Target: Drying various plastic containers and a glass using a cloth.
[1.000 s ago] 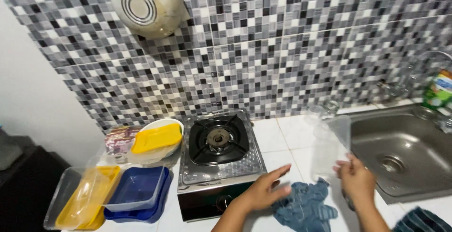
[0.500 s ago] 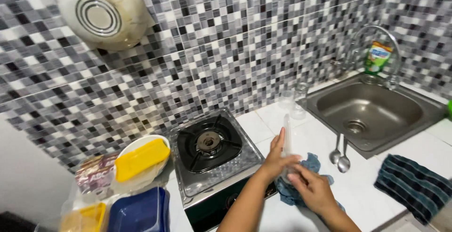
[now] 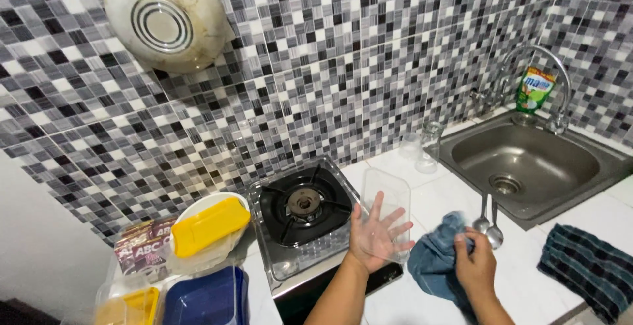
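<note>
Head view: left hand (image 3: 372,236), fingers spread wide, palm pressed flat against a clear plastic container (image 3: 389,209) held tilted above the table (image 3: 395,167), just in front of the single-burner gas stove (image 3: 303,209). Right hand (image 3: 476,265), grip closed on a blue cloth (image 3: 438,259) bunched beside the container. Two metal spoons (image 3: 489,223) lay just beyond the right hand, at the edge of the steel sink (image 3: 534,160). Two drinking glasses (image 3: 425,147) stood between stove and sink. A dark striped towel (image 3: 587,269) lay at far right. Left of the stove: a yellow lid (image 3: 208,226) on a white plate, a blue container (image 3: 208,298).
</note>
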